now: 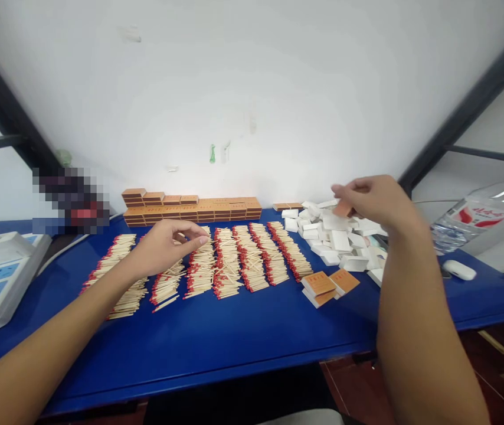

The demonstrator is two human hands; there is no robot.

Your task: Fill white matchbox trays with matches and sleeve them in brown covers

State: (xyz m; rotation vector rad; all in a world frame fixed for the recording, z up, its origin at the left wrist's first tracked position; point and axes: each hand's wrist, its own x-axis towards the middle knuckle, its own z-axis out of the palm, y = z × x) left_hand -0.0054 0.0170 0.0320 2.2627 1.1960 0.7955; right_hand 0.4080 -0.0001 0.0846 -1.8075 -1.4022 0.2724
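Along a pale wall [287,100], a blue tabletop [234,339] is stretching. The left hand [167,245] is reaching inward, half curled, over rows of matches [201,271]; its grip is looking narrow, but whether it is pinching one I cannot tell. Orange matchboxes [190,211] are standing stacked behind. Farther right, the right hand [372,198] is bending leftward at the wrist above white trays [339,241]; an orange piece [343,208] is showing beneath, and I cannot tell whether the grip is holding it.
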